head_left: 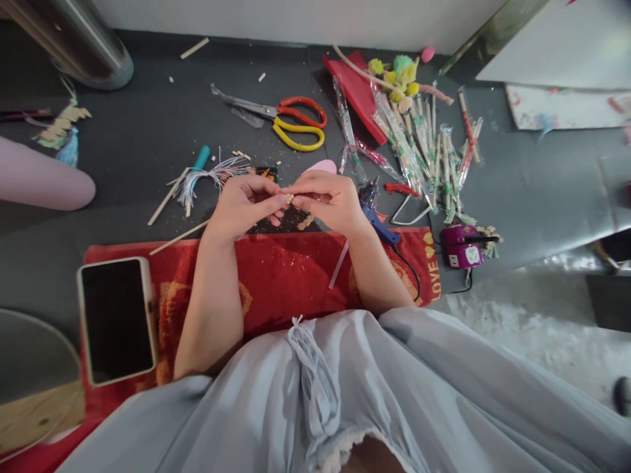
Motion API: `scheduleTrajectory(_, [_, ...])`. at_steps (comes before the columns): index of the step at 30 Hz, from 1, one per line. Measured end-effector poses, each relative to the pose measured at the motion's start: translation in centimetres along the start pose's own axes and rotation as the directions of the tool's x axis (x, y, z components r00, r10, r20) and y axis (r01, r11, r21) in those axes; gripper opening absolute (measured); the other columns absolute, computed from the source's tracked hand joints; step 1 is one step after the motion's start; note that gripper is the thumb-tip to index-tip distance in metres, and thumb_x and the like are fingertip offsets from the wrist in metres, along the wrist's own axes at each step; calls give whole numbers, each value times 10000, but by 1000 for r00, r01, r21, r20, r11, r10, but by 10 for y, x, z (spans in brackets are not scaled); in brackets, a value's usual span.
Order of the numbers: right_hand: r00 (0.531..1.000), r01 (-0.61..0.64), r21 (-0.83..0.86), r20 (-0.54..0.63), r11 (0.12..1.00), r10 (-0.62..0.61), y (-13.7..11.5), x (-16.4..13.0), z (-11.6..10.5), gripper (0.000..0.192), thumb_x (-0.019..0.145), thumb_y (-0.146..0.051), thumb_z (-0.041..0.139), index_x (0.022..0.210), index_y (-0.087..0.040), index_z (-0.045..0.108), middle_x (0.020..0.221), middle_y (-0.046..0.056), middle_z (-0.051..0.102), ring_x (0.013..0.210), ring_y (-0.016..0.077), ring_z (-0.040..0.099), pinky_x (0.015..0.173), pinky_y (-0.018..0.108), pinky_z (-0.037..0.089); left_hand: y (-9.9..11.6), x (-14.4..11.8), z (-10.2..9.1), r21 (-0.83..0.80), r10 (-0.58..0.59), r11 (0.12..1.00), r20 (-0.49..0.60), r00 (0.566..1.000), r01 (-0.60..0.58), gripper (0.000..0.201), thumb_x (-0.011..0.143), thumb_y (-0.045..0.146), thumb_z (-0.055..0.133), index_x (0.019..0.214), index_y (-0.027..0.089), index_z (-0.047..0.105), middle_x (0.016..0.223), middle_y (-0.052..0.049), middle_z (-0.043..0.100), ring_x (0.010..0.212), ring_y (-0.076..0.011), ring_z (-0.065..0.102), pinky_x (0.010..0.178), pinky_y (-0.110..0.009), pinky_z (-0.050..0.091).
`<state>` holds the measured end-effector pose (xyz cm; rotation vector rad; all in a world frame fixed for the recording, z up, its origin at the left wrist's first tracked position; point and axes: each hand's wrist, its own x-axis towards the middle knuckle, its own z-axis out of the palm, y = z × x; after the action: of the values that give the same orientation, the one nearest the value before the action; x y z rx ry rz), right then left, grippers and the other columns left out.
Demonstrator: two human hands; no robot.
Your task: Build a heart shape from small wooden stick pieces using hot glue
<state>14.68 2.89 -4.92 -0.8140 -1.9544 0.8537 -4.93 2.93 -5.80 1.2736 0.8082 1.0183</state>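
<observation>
Above the far edge of the red towel [290,282], my left hand [239,207] and my right hand [335,200] meet, thumbs and fingers pinched on a small beige, knobbly piece [290,198]. It is too small to make out its kind. Just below the fingers lies a short beige, bumpy strip [305,222]. Behind my right hand shows a pink oval thing [323,166], partly hidden. Beside my right wrist rests a blue glue gun [377,220] with a black cord. Left of my left hand is a bundle of white threads [200,180] with a teal end.
Scissors [280,121] with red and yellow handles lie beyond my hands. Several wrapped sticks [419,154] are heaped at the back right. A purple box [461,246] stands right of the towel. A phone-like device [117,322] lies at left, near a pink cylinder [44,174].
</observation>
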Motion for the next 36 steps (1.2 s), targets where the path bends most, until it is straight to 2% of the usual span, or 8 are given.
scheduleTrajectory(6, [998,-6,-3,-56,1000,6,0,0,0,270,915,-469,673,996,-229,767,898,-7,736,845,102,676,739,243,539,-2,2,1,-9,58,998,-44,997,-58,473,673,609,844,745,159,716,588,16,626,469,-92,612,432,-195,554])
scheduleTrajectory(13, [979,52,-92,-194,994,-69,3,1,5,190,898,-425,711,945,-249,762,858,-25,742,835,112,673,790,287,541,-7,3,0,2,168,986,-130,977,-169,357,645,480,909,773,195,736,689,12,669,517,-89,619,452,-202,534])
scheduleTrajectory(16, [975,58,-80,-210,995,-74,6,0,9,218,895,-457,705,936,-250,759,849,-30,737,815,107,668,777,284,542,-7,3,1,-8,226,973,-125,966,-229,280,664,422,910,761,212,753,675,21,661,496,-81,601,452,-208,524])
scheduleTrajectory(23, [971,-26,-85,-237,996,5,8,-2,12,355,862,-586,685,894,-238,751,826,-14,713,813,120,648,772,301,543,-8,4,1,-31,314,947,-107,943,-319,121,718,285,889,769,241,788,696,21,696,507,-70,622,450,-183,531])
scheduleTrajectory(27, [975,-25,-56,-222,998,12,8,-2,12,380,853,-602,684,887,-229,749,821,-14,702,802,115,639,783,299,536,-8,4,1,7,308,951,-119,944,-310,149,709,303,895,786,234,787,715,17,697,514,-72,619,466,-194,530])
scheduleTrajectory(32, [978,-11,-1,-206,1000,11,6,-1,12,391,838,-613,687,875,-229,743,815,-13,697,792,113,636,767,291,527,-1,3,3,76,288,957,-152,945,-279,165,680,329,900,712,229,772,692,1,697,520,-92,610,455,-212,519])
scheduleTrajectory(36, [981,-66,-36,-187,997,58,5,0,10,442,819,-664,674,852,-228,738,800,-11,689,796,121,636,787,311,528,2,3,4,103,261,963,-157,953,-247,215,665,396,894,679,233,755,689,0,698,507,-94,594,450,-225,519])
